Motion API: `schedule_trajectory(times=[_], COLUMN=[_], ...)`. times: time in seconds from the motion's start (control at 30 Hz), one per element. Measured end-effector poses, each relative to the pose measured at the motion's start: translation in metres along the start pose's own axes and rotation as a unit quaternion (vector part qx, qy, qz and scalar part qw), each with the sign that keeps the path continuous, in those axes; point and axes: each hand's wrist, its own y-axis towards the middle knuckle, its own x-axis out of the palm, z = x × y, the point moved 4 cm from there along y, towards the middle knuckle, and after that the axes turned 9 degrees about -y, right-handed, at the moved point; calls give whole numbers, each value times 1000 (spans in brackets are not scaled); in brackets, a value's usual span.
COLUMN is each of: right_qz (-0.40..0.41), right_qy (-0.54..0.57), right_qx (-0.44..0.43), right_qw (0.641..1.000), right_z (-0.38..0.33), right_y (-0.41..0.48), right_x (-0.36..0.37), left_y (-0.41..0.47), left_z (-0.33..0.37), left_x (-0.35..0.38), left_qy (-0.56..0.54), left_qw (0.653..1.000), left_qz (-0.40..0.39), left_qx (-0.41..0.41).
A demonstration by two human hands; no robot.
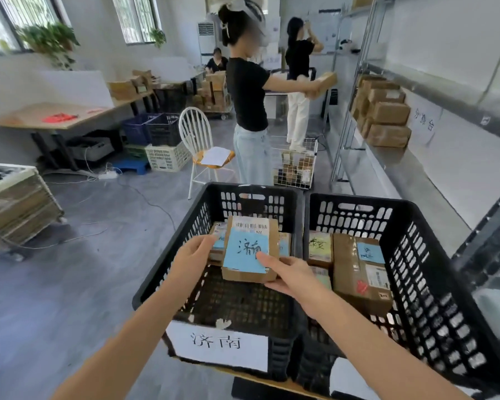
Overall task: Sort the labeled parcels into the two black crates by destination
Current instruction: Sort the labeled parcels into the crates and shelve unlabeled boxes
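Observation:
Both my hands hold a brown cardboard parcel [250, 249] with a blue handwritten label and a barcode, above the inside of the left black crate [162, 272]. My left hand [195, 254] grips its left edge. My right hand [289, 274] holds its lower right corner, thumb on the blue label. The left crate bears a white sign with two characters [217, 346] on its front. Other parcels lie under the held one at the far end. The right black crate [433, 272] holds a large taped parcel with a blue label [361, 272] and smaller ones [319, 248].
A person in a black top [248, 90] stands just beyond the crates holding a box toward the metal shelves [387, 116] stacked with parcels on the right. A white chair [198, 145], a wire basket [296, 166] and a wrapped pallet [15, 203] stand on the grey floor.

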Motion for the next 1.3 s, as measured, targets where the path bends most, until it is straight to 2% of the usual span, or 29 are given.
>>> schedule_trajectory(times=[0.23,0.5,0.67,0.93,1.1,1.2,1.3], right_qz=[-44,9,40,64,76,96,111], right_qy=[-20,-45,-52,-82,-153,-151,-170], right_qx=[66,163,205,212,232,236,219], right_qw=[997,985,977,972,958,955,954], right_z=[13,53,69,94,100,102,99], right_y=[69,144,166,211,216,223,233], right_x=[37,54,61,114,126,130,129], left_y=[37,105,163,182,178,185,190], left_z=[-7,-44,-55,-134,-132,-132,-131], left_x=[-6,-23,-35,-7,-3,-10,-11], left_qy=[39,123,148,239,261,294,352], left_qw=[998,990,986,959,951,944,924], left_qz=[38,5,-45,-101,-119,-117,-127], left_qx=[6,-70,-66,-114,-118,-91,-83])
